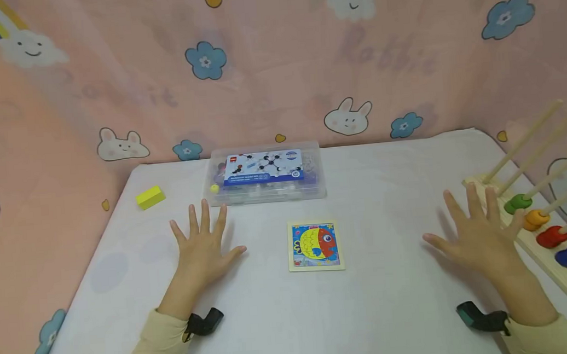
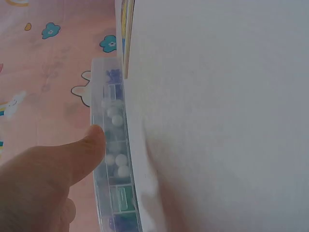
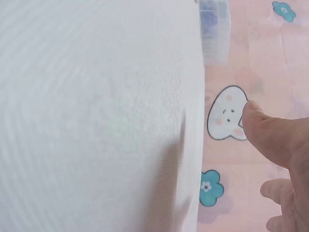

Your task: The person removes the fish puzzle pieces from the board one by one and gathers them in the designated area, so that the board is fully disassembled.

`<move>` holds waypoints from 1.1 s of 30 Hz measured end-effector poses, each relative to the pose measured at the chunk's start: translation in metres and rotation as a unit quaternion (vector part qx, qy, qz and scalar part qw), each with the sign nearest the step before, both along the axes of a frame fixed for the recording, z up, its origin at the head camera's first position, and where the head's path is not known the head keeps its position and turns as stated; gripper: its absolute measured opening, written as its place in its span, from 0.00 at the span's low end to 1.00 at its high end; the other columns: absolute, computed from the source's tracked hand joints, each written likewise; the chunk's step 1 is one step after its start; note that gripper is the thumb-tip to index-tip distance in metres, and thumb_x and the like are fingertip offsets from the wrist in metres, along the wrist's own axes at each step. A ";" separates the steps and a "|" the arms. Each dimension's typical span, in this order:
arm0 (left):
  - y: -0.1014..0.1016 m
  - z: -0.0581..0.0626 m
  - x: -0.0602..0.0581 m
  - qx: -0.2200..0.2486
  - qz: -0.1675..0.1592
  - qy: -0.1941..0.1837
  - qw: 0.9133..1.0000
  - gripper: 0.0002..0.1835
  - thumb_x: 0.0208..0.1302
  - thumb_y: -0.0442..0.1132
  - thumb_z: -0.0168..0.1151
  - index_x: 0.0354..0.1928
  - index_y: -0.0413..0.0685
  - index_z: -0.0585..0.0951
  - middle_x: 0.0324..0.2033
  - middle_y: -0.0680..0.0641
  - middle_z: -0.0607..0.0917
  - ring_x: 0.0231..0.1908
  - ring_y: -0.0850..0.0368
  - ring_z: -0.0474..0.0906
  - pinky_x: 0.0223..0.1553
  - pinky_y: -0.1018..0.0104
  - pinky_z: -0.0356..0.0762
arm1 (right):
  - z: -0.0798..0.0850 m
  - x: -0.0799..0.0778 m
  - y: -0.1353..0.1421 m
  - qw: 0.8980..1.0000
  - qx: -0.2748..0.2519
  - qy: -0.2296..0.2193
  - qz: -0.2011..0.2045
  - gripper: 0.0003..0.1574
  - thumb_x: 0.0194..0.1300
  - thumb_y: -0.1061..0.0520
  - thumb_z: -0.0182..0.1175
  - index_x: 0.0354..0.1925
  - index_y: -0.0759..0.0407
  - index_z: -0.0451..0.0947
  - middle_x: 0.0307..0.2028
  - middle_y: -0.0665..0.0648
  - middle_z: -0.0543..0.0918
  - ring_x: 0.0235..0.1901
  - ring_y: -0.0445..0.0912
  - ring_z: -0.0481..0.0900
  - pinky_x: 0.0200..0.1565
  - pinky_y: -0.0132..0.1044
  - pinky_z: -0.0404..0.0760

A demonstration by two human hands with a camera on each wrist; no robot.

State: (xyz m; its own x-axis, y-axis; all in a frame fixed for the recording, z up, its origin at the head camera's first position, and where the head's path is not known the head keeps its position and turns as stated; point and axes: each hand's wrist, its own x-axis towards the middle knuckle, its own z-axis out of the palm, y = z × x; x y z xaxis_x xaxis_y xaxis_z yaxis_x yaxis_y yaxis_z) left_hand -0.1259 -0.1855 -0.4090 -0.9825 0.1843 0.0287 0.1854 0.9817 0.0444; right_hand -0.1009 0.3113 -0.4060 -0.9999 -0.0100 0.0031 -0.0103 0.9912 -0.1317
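My left hand [image 1: 201,258] is spread over the left half of the white table, its fingers straight and nothing held. On the right, my right hand [image 1: 482,238] is spread the same way, its fingers overlapping the edge of a wooden stacking stand [image 1: 540,247] in the head view. Between the hands lies a small square fish puzzle [image 1: 315,246] in a pale wooden frame, showing a yellow and red fish. In the left wrist view the thumb [image 2: 91,145] shows in front of the clear plastic box [image 2: 108,125].
At the back stands the clear box [image 1: 315,169] with a molecular model label and small balls inside. A yellow block [image 1: 150,197] lies at the back left. The stand's tall pegs [image 1: 523,141] lean rightward, with coloured pieces at their bases. A pink patterned cloth [image 1: 275,62] hangs behind.
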 end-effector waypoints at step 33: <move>0.090 -0.028 -0.035 0.294 -0.165 -0.152 0.929 0.35 0.62 0.50 0.63 0.69 0.46 0.66 0.68 0.46 0.66 0.69 0.51 0.59 0.71 0.57 0.57 | -0.001 -0.051 -0.172 0.921 -0.287 -0.081 0.252 0.32 0.63 0.53 0.63 0.62 0.65 0.69 0.58 0.62 0.76 0.59 0.57 0.72 0.60 0.55 0.73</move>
State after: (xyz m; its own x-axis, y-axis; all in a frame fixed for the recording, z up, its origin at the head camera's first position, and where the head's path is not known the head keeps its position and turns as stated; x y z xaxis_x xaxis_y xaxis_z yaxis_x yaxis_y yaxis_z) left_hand -0.1612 -0.0951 -0.4374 -0.8547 0.5167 -0.0495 0.3628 0.6628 0.6551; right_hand -0.1514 0.1396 -0.4065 -0.8569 -0.5155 0.0041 -0.3837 0.6324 -0.6729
